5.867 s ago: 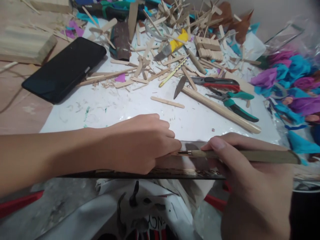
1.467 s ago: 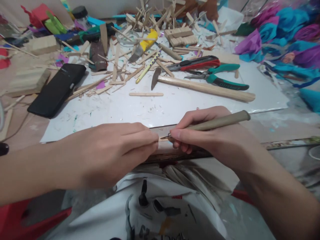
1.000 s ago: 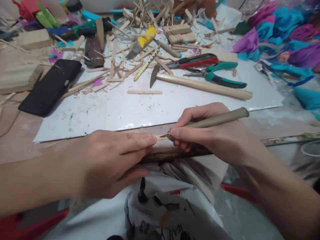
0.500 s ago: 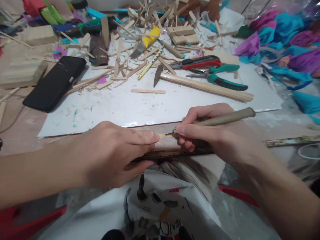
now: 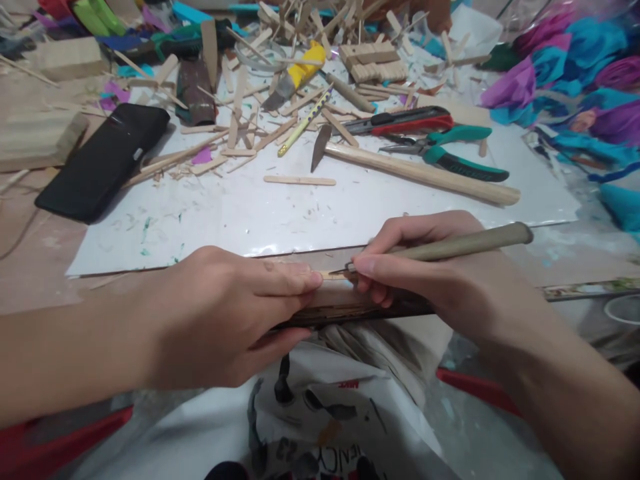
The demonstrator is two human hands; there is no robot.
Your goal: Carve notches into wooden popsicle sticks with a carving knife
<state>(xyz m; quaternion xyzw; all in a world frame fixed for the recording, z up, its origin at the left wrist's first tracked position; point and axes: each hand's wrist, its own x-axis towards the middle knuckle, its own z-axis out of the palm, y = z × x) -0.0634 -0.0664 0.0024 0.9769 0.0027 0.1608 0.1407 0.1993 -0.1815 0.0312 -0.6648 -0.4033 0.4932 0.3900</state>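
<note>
My left hand [image 5: 235, 313] presses a thin wooden craft stick [image 5: 330, 274] flat against the near edge of the table, fingers on top and thumb under the edge. My right hand [image 5: 430, 273] grips a craft knife [image 5: 450, 245] with a long olive handle like a pen. Its small blade tip touches the stick just right of my left fingertips. Most of the stick lies hidden under my left fingers.
A white sheet [image 5: 260, 213] covers the table. On it lie a hammer [image 5: 415, 173], green-handled pliers [image 5: 450, 157], a red utility knife [image 5: 400, 123], a black phone [image 5: 103, 160], wood blocks [image 5: 35, 137] and several loose sticks [image 5: 300, 180]. Paper flowers [image 5: 575, 87] crowd the right.
The blade tip has stayed on the stick while both hands shifted slightly. My left fingers flattened over the stick since the earlier frames. The view moved a little.
</note>
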